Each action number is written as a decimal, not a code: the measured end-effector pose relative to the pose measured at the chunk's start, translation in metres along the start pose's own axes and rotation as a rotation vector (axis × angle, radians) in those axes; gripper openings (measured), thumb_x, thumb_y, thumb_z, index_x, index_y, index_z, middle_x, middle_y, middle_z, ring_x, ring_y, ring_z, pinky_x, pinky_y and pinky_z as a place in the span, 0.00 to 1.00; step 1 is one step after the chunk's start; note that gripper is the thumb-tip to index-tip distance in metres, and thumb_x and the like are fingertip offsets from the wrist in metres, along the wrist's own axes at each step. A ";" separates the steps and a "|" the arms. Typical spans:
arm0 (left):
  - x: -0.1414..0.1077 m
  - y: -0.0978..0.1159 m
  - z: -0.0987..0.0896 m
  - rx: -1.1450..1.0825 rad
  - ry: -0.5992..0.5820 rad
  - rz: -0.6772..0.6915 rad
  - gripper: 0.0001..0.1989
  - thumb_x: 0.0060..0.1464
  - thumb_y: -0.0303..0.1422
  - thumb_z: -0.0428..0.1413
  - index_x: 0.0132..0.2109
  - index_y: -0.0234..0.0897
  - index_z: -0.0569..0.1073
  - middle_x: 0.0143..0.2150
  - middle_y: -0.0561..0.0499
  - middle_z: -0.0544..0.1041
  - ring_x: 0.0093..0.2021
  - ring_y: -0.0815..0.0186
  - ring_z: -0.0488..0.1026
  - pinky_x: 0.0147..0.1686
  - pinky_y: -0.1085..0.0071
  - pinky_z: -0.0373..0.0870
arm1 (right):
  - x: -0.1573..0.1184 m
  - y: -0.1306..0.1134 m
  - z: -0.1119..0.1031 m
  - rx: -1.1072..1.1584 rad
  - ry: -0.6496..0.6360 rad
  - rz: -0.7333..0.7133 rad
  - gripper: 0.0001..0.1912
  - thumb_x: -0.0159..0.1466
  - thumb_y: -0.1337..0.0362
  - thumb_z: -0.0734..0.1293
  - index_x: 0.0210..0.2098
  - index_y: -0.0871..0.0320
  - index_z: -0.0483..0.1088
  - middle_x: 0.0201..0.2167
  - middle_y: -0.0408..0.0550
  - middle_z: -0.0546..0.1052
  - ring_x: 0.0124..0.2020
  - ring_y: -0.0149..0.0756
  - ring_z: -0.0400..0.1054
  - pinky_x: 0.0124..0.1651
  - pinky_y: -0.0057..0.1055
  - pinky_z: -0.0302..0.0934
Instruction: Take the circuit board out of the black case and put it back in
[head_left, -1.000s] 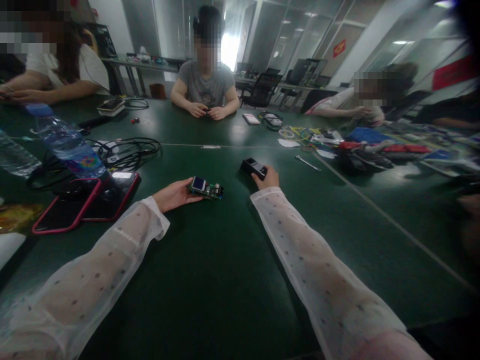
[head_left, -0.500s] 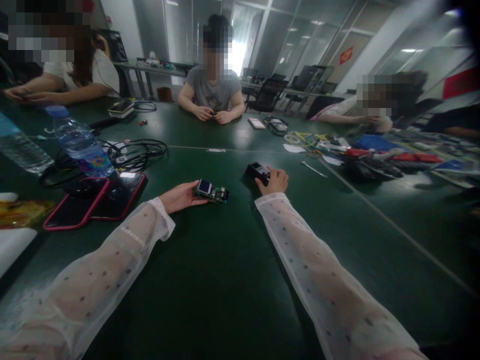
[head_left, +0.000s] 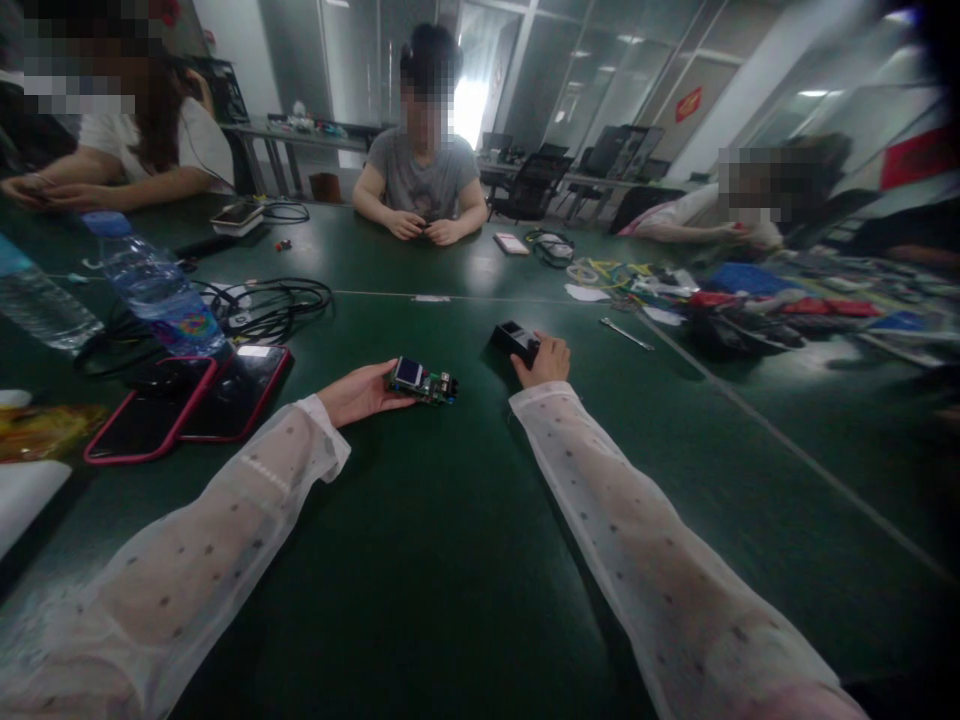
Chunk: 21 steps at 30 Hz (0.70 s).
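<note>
My left hand [head_left: 365, 392] is closed on one end of a green circuit board [head_left: 433, 387] with a small dark screen in a pale frame. The fingers are behind and under the board, which points to the right just over the green table [head_left: 450, 560]. To the right, my right hand [head_left: 547, 361] grips the near end of a black box-shaped case [head_left: 511, 338], thumb on the near side and fingers over the far side. The case rests on the table, with a greyish panel on its top. A gap of bare table separates the board from the case.
Two phones with red-edged cases [head_left: 238, 393] and water bottles [head_left: 154, 285] stand at left, near coiled black cables [head_left: 289, 305]. A wrench [head_left: 627, 334] lies right of the case. Mixed cables and bags [head_left: 780, 295] heap farther right. A person [head_left: 420, 185] sits opposite; others sit at both sides.
The view has shifted very slightly. Both hands keep their holds on the circuit board and the black case, with hardly any movement.
</note>
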<state>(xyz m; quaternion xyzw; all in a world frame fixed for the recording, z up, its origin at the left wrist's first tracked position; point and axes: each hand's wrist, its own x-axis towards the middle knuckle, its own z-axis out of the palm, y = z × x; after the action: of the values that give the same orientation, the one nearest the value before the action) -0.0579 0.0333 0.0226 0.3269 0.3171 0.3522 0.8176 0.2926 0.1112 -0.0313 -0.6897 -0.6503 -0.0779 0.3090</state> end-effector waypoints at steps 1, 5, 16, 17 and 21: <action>0.000 0.000 0.000 0.003 -0.003 0.001 0.15 0.64 0.33 0.50 0.54 0.29 0.68 0.53 0.38 0.72 0.55 0.57 0.71 0.59 0.58 0.64 | 0.002 0.002 0.002 -0.003 -0.001 0.004 0.36 0.55 0.55 0.69 0.59 0.64 0.58 0.52 0.64 0.61 0.53 0.56 0.56 0.54 0.54 0.55; 0.001 0.000 -0.002 -0.006 0.003 0.001 0.15 0.63 0.33 0.51 0.54 0.30 0.68 0.54 0.37 0.72 0.55 0.57 0.71 0.58 0.58 0.65 | 0.005 0.010 0.009 0.031 0.015 -0.001 0.36 0.54 0.56 0.69 0.57 0.66 0.59 0.51 0.64 0.63 0.53 0.55 0.57 0.56 0.53 0.54; 0.000 -0.002 -0.004 -0.002 -0.010 0.041 0.14 0.60 0.31 0.56 0.51 0.30 0.70 0.54 0.36 0.73 0.56 0.54 0.71 0.56 0.58 0.69 | 0.007 0.018 0.015 0.110 0.014 0.012 0.33 0.53 0.56 0.70 0.54 0.64 0.59 0.50 0.64 0.64 0.53 0.55 0.59 0.56 0.54 0.55; 0.000 -0.002 -0.004 0.003 -0.009 0.043 0.13 0.60 0.30 0.56 0.51 0.30 0.70 0.54 0.36 0.73 0.56 0.55 0.71 0.56 0.58 0.69 | 0.007 0.018 0.015 0.116 0.016 0.009 0.33 0.52 0.56 0.70 0.53 0.64 0.59 0.50 0.64 0.64 0.53 0.56 0.59 0.56 0.55 0.55; 0.000 -0.002 -0.004 0.016 0.010 0.054 0.13 0.59 0.28 0.57 0.51 0.30 0.71 0.53 0.37 0.73 0.55 0.55 0.72 0.57 0.57 0.69 | 0.006 0.019 0.015 0.122 0.023 0.007 0.33 0.53 0.57 0.70 0.53 0.63 0.59 0.50 0.64 0.64 0.53 0.56 0.59 0.56 0.55 0.55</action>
<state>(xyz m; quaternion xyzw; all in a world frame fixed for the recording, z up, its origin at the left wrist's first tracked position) -0.0600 0.0330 0.0190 0.3399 0.3150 0.3734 0.8036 0.3072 0.1251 -0.0464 -0.6708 -0.6479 -0.0452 0.3580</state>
